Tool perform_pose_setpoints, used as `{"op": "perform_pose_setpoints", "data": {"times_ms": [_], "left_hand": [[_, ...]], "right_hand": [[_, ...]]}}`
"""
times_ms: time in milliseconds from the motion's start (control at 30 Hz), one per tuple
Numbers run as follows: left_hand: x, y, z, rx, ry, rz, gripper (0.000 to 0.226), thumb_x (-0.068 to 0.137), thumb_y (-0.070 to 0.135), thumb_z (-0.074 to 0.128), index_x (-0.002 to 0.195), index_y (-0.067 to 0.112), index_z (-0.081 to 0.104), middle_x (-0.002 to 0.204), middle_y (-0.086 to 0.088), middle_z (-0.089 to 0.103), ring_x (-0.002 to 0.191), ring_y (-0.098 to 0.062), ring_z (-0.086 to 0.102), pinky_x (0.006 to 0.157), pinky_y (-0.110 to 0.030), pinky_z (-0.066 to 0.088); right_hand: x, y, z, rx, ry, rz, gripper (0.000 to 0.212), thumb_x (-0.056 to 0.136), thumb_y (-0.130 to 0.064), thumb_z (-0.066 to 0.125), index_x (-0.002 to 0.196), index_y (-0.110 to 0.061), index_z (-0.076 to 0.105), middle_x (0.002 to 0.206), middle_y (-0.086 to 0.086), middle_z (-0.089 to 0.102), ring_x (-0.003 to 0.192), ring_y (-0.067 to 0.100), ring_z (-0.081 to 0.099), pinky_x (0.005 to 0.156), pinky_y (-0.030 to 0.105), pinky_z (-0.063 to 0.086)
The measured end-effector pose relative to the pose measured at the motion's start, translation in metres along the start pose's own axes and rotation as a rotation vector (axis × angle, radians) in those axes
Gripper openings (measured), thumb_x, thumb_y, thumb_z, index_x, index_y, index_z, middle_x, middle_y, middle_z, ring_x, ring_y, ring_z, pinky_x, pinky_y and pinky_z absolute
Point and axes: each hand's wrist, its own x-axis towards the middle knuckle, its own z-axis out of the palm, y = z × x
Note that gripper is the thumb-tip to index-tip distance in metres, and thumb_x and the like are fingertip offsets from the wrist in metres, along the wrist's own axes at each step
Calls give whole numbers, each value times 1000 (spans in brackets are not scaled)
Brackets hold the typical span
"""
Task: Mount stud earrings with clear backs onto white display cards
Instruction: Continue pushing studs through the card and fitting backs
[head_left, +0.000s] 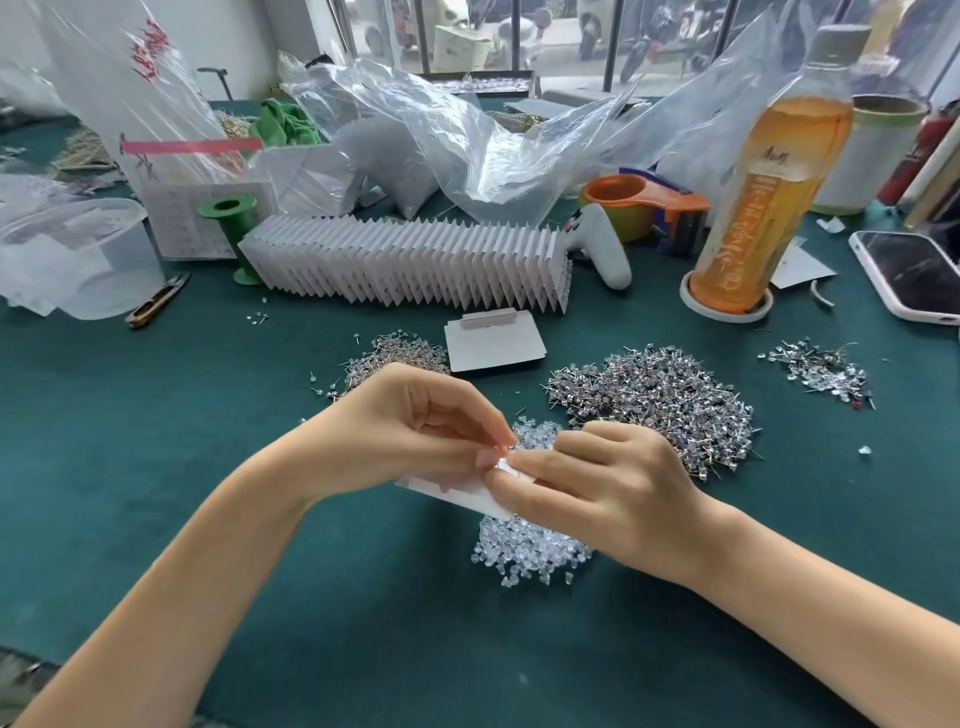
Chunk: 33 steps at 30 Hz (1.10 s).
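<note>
While the head view is looking down on the green bench, the left hand and the right hand are meeting over one white display card, both pinched closed on it at its upper edge; whether a stud or a clear back is sitting between the fingertips is too small to tell. That card is hovering just above the heap of clear backs. Judging by the long fanned row of finished cards standing behind, dozens are already being set aside, too many to count, yet plenty of work is remaining: three piles of stud earrings are lying on the bench, a big one beside the right hand, a smaller one behind the left hand, and a small one far right. One blank card is waiting between the piles, and a few loose studs are lying near the row.
</note>
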Motion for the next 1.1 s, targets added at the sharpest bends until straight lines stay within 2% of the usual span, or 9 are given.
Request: {"op": "perform_pose_setpoints", "data": {"times_ms": [200, 367, 600, 967, 1100], "left_hand": [[-2, 0, 0, -57, -22, -38, 12, 77, 2, 70, 85, 10, 75, 78, -6, 72, 73, -12, 66, 65, -17, 52], [-3, 0, 0, -1, 10, -39, 11, 73, 8, 72, 82, 13, 75, 76, -6, 72, 71, -13, 65, 65, -20, 53], [-3, -1, 4, -30, 16, -18, 10, 73, 5, 71, 80, 12, 74, 76, -9, 71, 70, -16, 65, 63, -21, 54], [-3, -1, 8, 38, -25, -8, 12, 78, -4, 68, 84, 6, 70, 71, 5, 71, 66, -2, 65, 61, -12, 49], [-3, -3, 7, 11, -2, -4, 11, 77, 3, 70, 86, 8, 73, 78, -7, 72, 73, -14, 66, 65, -20, 53]], "right_hand": [[0, -2, -2, -2, 4, 3, 12, 82, -8, 73, 88, -18, 76, 69, -3, 69, 49, 16, 50, 48, 23, 37], [-1, -2, -3, 10, 22, -3, 21, 82, -9, 74, 99, -21, 76, 67, -3, 67, 48, 15, 49, 47, 24, 37], [-2, -3, -2, -18, 38, -26, 19, 77, -9, 78, 91, -22, 77, 68, -2, 68, 47, 15, 47, 44, 23, 40], [-2, -4, -4, -39, 25, -54, 13, 79, -13, 76, 88, -22, 77, 67, -2, 68, 47, 14, 46, 44, 23, 38], [-3, -4, -3, -36, 32, -47, 13, 79, -13, 77, 88, -21, 77, 67, -2, 68, 47, 14, 47, 43, 23, 39]]}}
